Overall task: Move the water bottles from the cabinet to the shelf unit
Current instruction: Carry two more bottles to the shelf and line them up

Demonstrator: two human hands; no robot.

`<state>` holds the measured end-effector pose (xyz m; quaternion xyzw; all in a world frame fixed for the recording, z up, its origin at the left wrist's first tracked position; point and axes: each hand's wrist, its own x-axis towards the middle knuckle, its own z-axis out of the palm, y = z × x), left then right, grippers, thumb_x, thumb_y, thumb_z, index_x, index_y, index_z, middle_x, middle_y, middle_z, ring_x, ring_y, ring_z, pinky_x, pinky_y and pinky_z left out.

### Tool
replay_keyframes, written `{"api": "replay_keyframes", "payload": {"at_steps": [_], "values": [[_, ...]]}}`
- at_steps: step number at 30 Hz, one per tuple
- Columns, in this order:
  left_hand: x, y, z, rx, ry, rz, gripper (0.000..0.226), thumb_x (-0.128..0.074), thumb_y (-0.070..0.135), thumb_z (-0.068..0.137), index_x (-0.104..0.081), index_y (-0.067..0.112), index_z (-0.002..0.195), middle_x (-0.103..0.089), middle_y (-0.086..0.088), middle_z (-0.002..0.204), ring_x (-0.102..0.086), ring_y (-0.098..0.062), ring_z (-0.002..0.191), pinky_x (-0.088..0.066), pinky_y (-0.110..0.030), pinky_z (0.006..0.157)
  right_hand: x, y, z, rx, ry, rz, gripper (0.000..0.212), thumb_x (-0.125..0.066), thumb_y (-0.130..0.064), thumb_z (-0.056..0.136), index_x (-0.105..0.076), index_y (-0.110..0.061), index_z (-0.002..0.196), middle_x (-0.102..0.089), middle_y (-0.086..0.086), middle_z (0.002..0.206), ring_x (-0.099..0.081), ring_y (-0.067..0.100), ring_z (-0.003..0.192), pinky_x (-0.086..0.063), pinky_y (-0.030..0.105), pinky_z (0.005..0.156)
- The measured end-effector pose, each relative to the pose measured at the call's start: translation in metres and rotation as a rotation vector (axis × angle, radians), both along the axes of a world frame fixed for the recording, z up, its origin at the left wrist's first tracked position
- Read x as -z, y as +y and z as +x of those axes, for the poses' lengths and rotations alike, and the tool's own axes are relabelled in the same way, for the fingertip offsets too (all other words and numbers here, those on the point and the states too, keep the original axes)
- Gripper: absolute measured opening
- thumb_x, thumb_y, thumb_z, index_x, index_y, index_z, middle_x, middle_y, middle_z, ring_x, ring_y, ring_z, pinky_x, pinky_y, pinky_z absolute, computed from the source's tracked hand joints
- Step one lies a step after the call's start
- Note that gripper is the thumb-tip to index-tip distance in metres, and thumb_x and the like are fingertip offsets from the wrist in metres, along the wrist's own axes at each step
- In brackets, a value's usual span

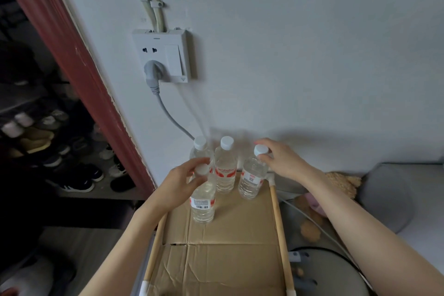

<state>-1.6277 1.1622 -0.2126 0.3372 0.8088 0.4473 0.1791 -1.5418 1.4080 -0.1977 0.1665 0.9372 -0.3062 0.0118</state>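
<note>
Four clear, white-capped water bottles [224, 166] upright on cardboard-lined shelf top [230, 235]; two by wall, two held at caps.

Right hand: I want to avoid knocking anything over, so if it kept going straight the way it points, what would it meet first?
The right hand already pinches the cap of the rightmost bottle. Pushed on leftward, it would probably meet the middle back bottle next, though depth is unclear.

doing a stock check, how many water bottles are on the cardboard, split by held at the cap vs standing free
Held at the cap: 2, the near-left bottle in the left hand and the right bottle in the right hand.
Standing free: 2, the back-left bottle and the middle bottle.
Total: 4
</note>
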Motion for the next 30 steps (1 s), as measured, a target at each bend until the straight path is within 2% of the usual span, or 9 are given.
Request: {"api": "replay_keyframes", "payload": {"at_steps": [3,5,8,10,14,18,21,26,30], "values": [[0.000,0.002,-0.002,-0.099,0.025,-0.003,0.032,-0.064,0.012,0.082,-0.058,0.021,0.112,-0.064,0.005,0.106,-0.057,-0.008,0.103,-0.042,-0.021,0.091,-0.002,-0.001,-0.002,0.081,0.020,0.071,0.031,-0.059,-0.037,0.085,-0.051,-0.017,0.108,-0.059,0.000,0.100,-0.055,0.017,0.088,-0.046,0.030,0.075],[0.002,0.002,-0.003,-0.186,0.059,-0.016,0.031,-0.069,0.019,0.078,-0.058,0.021,0.107,-0.064,0.006,0.102,-0.057,-0.007,0.097,-0.041,-0.014,0.080,-0.002,-0.001,-0.003,0.105,0.038,0.090,0.031,-0.062,-0.042,0.082,-0.051,-0.018,0.099,-0.058,-0.001,0.092,-0.055,0.017,0.083,-0.047,0.032,0.073],[0.003,0.001,-0.003,-0.245,0.071,-0.013,0.034,-0.072,0.023,0.075,-0.057,0.020,0.106,-0.063,0.005,0.099,-0.056,-0.008,0.094,-0.038,-0.011,0.075,0.001,-0.002,-0.001,0.066,0.041,0.023,0.038,-0.064,-0.040,0.080,-0.048,-0.020,0.108,-0.055,-0.004,0.099,-0.054,0.016,0.092,-0.046,0.031,0.076],[0.001,-0.001,-0.003,-0.220,0.048,-0.011,0.038,-0.071,0.022,0.076,-0.056,0.019,0.110,-0.062,0.004,0.103,-0.055,-0.008,0.097,-0.042,-0.016,0.081,0.004,-0.001,0.000,0.045,-0.007,-0.008,0.043,-0.063,-0.034,0.083,-0.042,-0.019,0.117,-0.052,-0.002,0.107,-0.053,0.018,0.097,-0.044,0.031,0.078],[-0.004,-0.008,-0.002,-0.069,-0.022,-0.039,0.044,-0.062,0.015,0.084,-0.048,0.021,0.125,-0.057,0.004,0.117,-0.051,-0.007,0.109,-0.041,-0.027,0.095,0.015,-0.003,0.000,0.071,0.008,-0.007,0.031,-0.055,-0.030,0.089,-0.037,-0.020,0.112,-0.057,0.006,0.106,-0.055,0.021,0.087,-0.046,0.035,0.074],[-0.004,-0.008,-0.003,-0.100,-0.038,-0.009,0.030,-0.059,0.010,0.085,-0.055,0.025,0.111,-0.062,0.007,0.108,-0.055,-0.008,0.106,-0.041,-0.023,0.091,0.017,-0.009,-0.002,0.125,0.072,-0.054,0.029,-0.056,-0.028,0.089,-0.039,-0.021,0.111,-0.057,0.004,0.109,-0.056,0.022,0.096,-0.050,0.037,0.080],[0.000,-0.006,-0.002,-0.141,-0.006,-0.010,0.021,-0.061,0.016,0.084,-0.053,0.021,0.102,-0.062,0.009,0.103,-0.055,-0.008,0.105,-0.042,-0.027,0.093,0.019,-0.011,-0.005,0.163,0.101,-0.064,0.028,-0.057,-0.028,0.088,-0.041,-0.020,0.109,-0.058,0.006,0.109,-0.056,0.023,0.097,-0.050,0.042,0.082],[-0.001,-0.001,0.001,-0.245,-0.012,0.016,0.022,-0.062,0.016,0.083,-0.046,0.008,0.097,-0.059,0.009,0.090,-0.055,-0.009,0.095,-0.040,-0.025,0.083,0.020,-0.014,-0.012,0.184,0.121,-0.082,0.028,-0.057,-0.028,0.088,-0.041,-0.020,0.110,-0.059,0.007,0.110,-0.056,0.026,0.100,-0.050,0.045,0.084],[-0.001,0.003,0.003,-0.284,0.006,0.030,0.021,-0.061,0.014,0.085,-0.045,0.008,0.098,-0.059,0.003,0.094,-0.054,-0.011,0.094,-0.038,-0.023,0.081,0.020,-0.014,-0.014,0.181,0.127,-0.089,0.030,-0.057,-0.027,0.088,-0.041,-0.020,0.112,-0.058,0.006,0.112,-0.056,0.025,0.102,-0.050,0.043,0.085]]}}
